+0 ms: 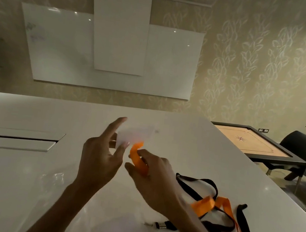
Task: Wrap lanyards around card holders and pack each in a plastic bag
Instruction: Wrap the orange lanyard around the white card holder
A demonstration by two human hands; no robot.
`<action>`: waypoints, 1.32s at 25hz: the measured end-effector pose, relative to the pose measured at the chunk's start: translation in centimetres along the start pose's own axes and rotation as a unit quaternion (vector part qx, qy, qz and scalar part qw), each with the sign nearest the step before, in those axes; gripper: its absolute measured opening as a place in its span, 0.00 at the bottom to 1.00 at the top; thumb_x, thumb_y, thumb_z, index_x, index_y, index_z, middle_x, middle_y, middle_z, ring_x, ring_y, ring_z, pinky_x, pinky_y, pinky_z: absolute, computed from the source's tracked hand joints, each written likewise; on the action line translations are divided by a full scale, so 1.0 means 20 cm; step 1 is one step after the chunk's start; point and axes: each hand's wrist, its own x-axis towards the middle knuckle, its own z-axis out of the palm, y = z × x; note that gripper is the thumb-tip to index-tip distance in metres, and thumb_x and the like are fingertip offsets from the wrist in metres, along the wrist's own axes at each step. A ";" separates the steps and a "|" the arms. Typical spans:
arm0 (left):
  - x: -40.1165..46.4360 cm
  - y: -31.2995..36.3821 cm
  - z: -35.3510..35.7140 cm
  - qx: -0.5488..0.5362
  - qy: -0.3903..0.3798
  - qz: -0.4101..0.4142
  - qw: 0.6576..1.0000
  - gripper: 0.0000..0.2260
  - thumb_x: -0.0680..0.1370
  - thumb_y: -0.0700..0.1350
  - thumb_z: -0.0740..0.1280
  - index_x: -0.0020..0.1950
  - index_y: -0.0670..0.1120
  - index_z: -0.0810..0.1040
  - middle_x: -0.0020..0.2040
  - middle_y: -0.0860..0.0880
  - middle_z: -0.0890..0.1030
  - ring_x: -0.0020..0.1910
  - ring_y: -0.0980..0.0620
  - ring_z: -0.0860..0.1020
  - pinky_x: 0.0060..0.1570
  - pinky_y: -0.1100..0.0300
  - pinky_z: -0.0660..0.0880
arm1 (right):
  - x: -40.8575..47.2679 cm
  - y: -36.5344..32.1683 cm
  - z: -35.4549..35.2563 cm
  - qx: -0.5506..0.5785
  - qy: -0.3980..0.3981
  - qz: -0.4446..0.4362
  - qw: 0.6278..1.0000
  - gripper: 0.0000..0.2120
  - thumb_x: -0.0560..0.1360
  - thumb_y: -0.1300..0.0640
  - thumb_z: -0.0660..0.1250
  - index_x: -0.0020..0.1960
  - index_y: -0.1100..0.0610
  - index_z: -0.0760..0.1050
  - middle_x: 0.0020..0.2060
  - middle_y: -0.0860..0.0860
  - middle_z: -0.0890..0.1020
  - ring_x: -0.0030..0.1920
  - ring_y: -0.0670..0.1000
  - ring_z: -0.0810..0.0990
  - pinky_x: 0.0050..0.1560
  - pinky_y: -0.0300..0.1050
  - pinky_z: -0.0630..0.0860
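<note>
Lanyards lie nearest to you, at the lower right of the frame: a loose heap of black lanyards (205, 199) and an orange lanyard (220, 207) tangled together on the white bench (14, 185), with metal clips (159, 226) at the bottom edge. At the lower left of centre a clear plastic bag (54, 179) lies flat on the bench; it is hard to see against the surface.

Just above the heap, in the middle of the frame, your right hand (152, 181) has its fingers curled round a loop of the orange strap (138, 160). Your left hand (99, 153) holds the card holder (136, 135) up from the bench, pinched between the thumb and the other fingers, with the index finger straight. The holder is blurred, so you cannot tell how much of the strap is already wound on it; I judge the wrapping is at its beginning.

The strap is soft and light and will spring loose if you let it go, so keep it under light tension and hold each turn down with the left thumb. The holder looks thin and a little flexible; take it by the edges and do not bend it.

Further away, a carrom board (249, 141) stands at the right, and a whiteboard (60, 46) hangs on the wall.
</note>
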 end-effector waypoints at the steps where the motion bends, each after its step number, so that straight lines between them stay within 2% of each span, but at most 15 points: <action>1: 0.00 -0.02 0.00 0.031 -0.032 0.013 0.999 0.23 0.74 0.49 0.69 0.69 0.49 0.71 0.48 0.53 0.82 0.41 0.57 0.82 0.40 0.62 0.80 | -0.01 -0.03 -0.02 0.011 0.000 -0.007 1.000 0.10 0.77 0.45 0.66 0.55 0.49 0.76 0.32 0.48 0.79 0.30 0.50 0.77 0.34 0.49 0.76; 4: 0.01 -0.08 0.00 0.071 -0.111 0.029 0.991 0.16 0.74 0.52 0.67 0.60 0.51 0.77 0.46 0.51 0.85 0.40 0.53 0.83 0.40 0.54 0.82 | -0.02 -0.07 -0.14 0.039 0.026 -0.023 0.999 0.10 0.75 0.49 0.70 0.56 0.48 0.78 0.32 0.43 0.78 0.29 0.44 0.77 0.30 0.35 0.72; 8: 0.03 -0.10 -0.03 -0.023 -0.250 0.027 0.967 0.08 0.72 0.47 0.73 0.49 0.47 0.79 0.42 0.54 0.84 0.41 0.56 0.82 0.43 0.56 0.81 | -0.01 -0.05 -0.30 0.030 0.039 -0.035 0.998 0.08 0.74 0.51 0.72 0.53 0.48 0.79 0.35 0.42 0.80 0.32 0.38 0.78 0.33 0.28 0.71; 11: 0.02 -0.04 -0.04 -0.091 -0.296 0.001 0.951 0.07 0.72 0.42 0.73 0.48 0.45 0.80 0.42 0.55 0.83 0.43 0.56 0.82 0.46 0.61 0.80 | 0.00 0.00 -0.38 0.018 0.051 -0.051 0.997 0.08 0.72 0.48 0.73 0.50 0.47 0.80 0.37 0.40 0.81 0.35 0.40 0.78 0.34 0.30 0.72; 14: 0.01 0.04 -0.06 -0.165 -0.364 -0.025 0.916 0.07 0.72 0.45 0.72 0.49 0.46 0.81 0.44 0.55 0.84 0.44 0.54 0.83 0.46 0.62 0.79 | 0.02 0.06 -0.43 0.067 0.063 -0.037 0.995 0.09 0.69 0.43 0.73 0.43 0.48 0.82 0.34 0.46 0.82 0.27 0.44 0.73 0.30 0.34 0.68; 16: 0.00 0.10 -0.06 -0.199 -0.388 -0.033 0.899 0.08 0.71 0.46 0.72 0.49 0.48 0.81 0.45 0.56 0.84 0.45 0.53 0.83 0.46 0.63 0.79 | 0.05 0.11 -0.44 0.105 0.067 -0.014 0.992 0.13 0.67 0.40 0.72 0.40 0.49 0.82 0.33 0.48 0.82 0.28 0.48 0.75 0.32 0.44 0.73; 18: 0.00 0.16 -0.07 -0.272 -0.371 -0.056 0.886 0.08 0.69 0.41 0.73 0.48 0.45 0.81 0.45 0.52 0.85 0.43 0.50 0.84 0.45 0.61 0.79 | 0.05 0.15 -0.44 0.157 0.045 -0.004 0.987 0.12 0.68 0.43 0.74 0.39 0.52 0.82 0.32 0.48 0.82 0.31 0.45 0.77 0.34 0.43 0.72; 20: 0.01 0.19 -0.08 -0.343 -0.327 -0.089 0.876 0.11 0.68 0.35 0.73 0.50 0.39 0.80 0.46 0.46 0.84 0.41 0.43 0.84 0.43 0.56 0.80 | 0.03 0.16 -0.44 0.184 0.016 -0.038 0.982 0.06 0.70 0.57 0.76 0.39 0.58 0.81 0.34 0.49 0.82 0.37 0.41 0.81 0.38 0.39 0.74; 22: 0.02 0.19 -0.09 -0.377 -0.274 -0.106 0.878 0.15 0.68 0.33 0.74 0.54 0.36 0.78 0.47 0.44 0.83 0.40 0.39 0.84 0.42 0.54 0.81 | 0.01 0.18 -0.41 0.185 0.010 -0.039 0.982 0.09 0.69 0.70 0.68 0.34 0.60 0.75 0.31 0.53 0.79 0.37 0.43 0.81 0.37 0.41 0.76; 24: 0.03 0.19 -0.09 -0.386 -0.217 -0.124 0.888 0.17 0.68 0.34 0.73 0.56 0.39 0.78 0.46 0.43 0.84 0.39 0.39 0.84 0.40 0.54 0.81 | 0.03 0.20 -0.35 0.162 -0.015 0.006 0.987 0.09 0.73 0.69 0.64 0.37 0.60 0.78 0.32 0.58 0.80 0.36 0.53 0.81 0.40 0.55 0.78; 25: 0.03 0.18 -0.08 -0.392 -0.188 -0.139 0.890 0.17 0.68 0.34 0.74 0.56 0.40 0.78 0.46 0.43 0.84 0.39 0.39 0.84 0.40 0.54 0.81 | 0.04 0.23 -0.32 0.137 -0.047 0.011 0.989 0.08 0.76 0.65 0.65 0.42 0.57 0.82 0.37 0.56 0.83 0.39 0.53 0.82 0.45 0.56 0.78; 27: 0.03 0.17 -0.09 -0.404 -0.144 -0.179 0.886 0.16 0.68 0.36 0.72 0.55 0.40 0.78 0.46 0.43 0.85 0.41 0.40 0.84 0.40 0.55 0.81 | 0.05 0.23 -0.28 0.055 -0.088 -0.014 0.995 0.08 0.77 0.60 0.67 0.54 0.53 0.82 0.48 0.45 0.85 0.48 0.39 0.81 0.53 0.43 0.77; 29: 0.02 0.16 -0.09 -0.396 -0.128 -0.204 0.886 0.17 0.67 0.37 0.71 0.56 0.40 0.79 0.47 0.43 0.85 0.43 0.41 0.84 0.40 0.56 0.81 | 0.04 0.17 -0.25 0.045 -0.069 -0.021 0.996 0.16 0.75 0.58 0.69 0.63 0.49 0.77 0.57 0.39 0.80 0.55 0.29 0.74 0.59 0.35 0.70; 31: 0.03 0.16 -0.10 -0.381 -0.127 -0.216 0.890 0.17 0.67 0.39 0.72 0.56 0.42 0.79 0.48 0.45 0.85 0.44 0.43 0.84 0.42 0.55 0.82 | 0.02 0.11 -0.21 0.119 -0.076 -0.048 0.989 0.19 0.74 0.55 0.71 0.65 0.49 0.76 0.61 0.39 0.79 0.61 0.33 0.73 0.66 0.40 0.68; 33: 0.03 0.16 -0.11 -0.357 -0.133 -0.216 0.899 0.19 0.65 0.42 0.73 0.55 0.45 0.79 0.49 0.47 0.85 0.47 0.46 0.84 0.43 0.54 0.82 | 0.01 0.07 -0.14 0.183 -0.089 -0.076 0.976 0.15 0.75 0.58 0.71 0.61 0.52 0.78 0.58 0.43 0.82 0.62 0.42 0.77 0.66 0.44 0.71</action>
